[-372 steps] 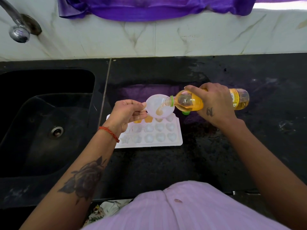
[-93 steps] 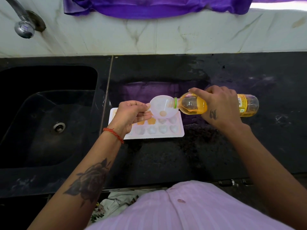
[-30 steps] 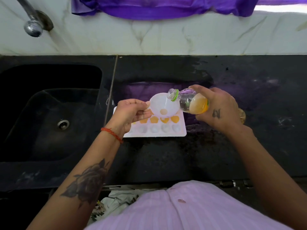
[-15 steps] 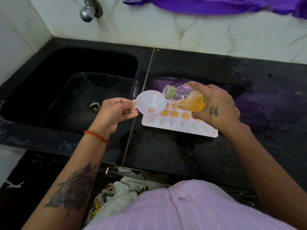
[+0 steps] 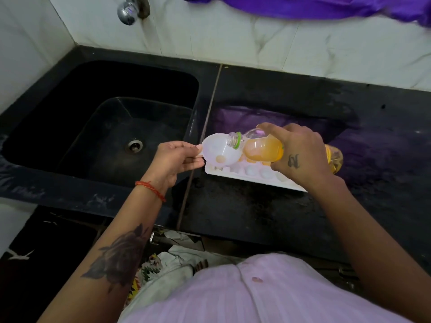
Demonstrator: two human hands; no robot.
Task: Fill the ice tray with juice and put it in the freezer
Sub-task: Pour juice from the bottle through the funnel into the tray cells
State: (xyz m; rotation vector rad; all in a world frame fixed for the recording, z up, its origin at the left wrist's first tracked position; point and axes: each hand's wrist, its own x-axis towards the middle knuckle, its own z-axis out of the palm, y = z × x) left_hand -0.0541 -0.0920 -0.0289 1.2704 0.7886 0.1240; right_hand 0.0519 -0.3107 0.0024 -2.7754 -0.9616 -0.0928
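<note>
My left hand (image 5: 178,159) pinches the rim tab of a white funnel (image 5: 220,153) between thumb and fingertips. The funnel sits tilted over the left end of the ice tray (image 5: 251,174), just beyond my fingers; a little orange juice shows in its throat. I cannot tell whether the spout touches the tray.

My right hand (image 5: 297,155) is wrapped around the juice bottle (image 5: 262,150), fingers curled over its top side, thumb hidden beneath. The bottle lies nearly horizontal, neck pointing left, open mouth with its green collar ring over the funnel bowl. Orange juice fills the lower part of the body near my hand; the shoulder near the neck looks clear. The bottle's base projects past the right side of my hand.

The ice tray is white and rests flat on the black counter (image 5: 256,217), directly under the bottle and my right hand, which cover most of its far rows. Orange shows in the cells just below the bottle; the near-row cells that I can see look pale. The tray's left end lies just right of the counter seam.

The black sink (image 5: 58,127) is to the left, its drain (image 5: 134,145) near my left hand in the view. A chrome tap (image 5: 128,10) is mounted on the marble wall above. A purple cloth (image 5: 314,7) hangs over the ledge at top right. A red thread band (image 5: 151,188) circles my left wrist.
</note>
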